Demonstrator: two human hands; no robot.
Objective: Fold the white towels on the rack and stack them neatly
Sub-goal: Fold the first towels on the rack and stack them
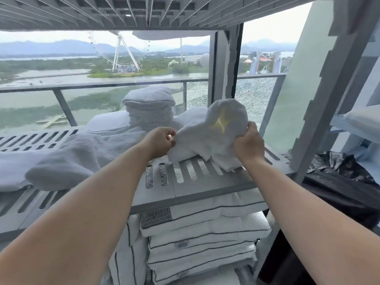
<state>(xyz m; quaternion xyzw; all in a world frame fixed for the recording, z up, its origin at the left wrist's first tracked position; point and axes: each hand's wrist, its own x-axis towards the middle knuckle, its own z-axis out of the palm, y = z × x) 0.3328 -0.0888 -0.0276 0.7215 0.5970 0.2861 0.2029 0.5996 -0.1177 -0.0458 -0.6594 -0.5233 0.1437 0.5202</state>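
A crumpled white towel (213,130) with a yellow patch is lifted over the grey slatted rack shelf (193,182), its lower folds touching the slats. My left hand (160,142) pinches the towel's left edge. My right hand (248,142) grips its right side. Behind the towel stands a tall stack of folded white towels (149,110). A heap of unfolded white towels (67,157) lies across the shelf's left half.
White pillows with dark piping (203,243) are stacked on the shelf below. A black plastic bag (345,182) sits to the right. A grey rack post (329,95) rises at the right, another shelf is overhead, and a glass railing stands behind the rack.
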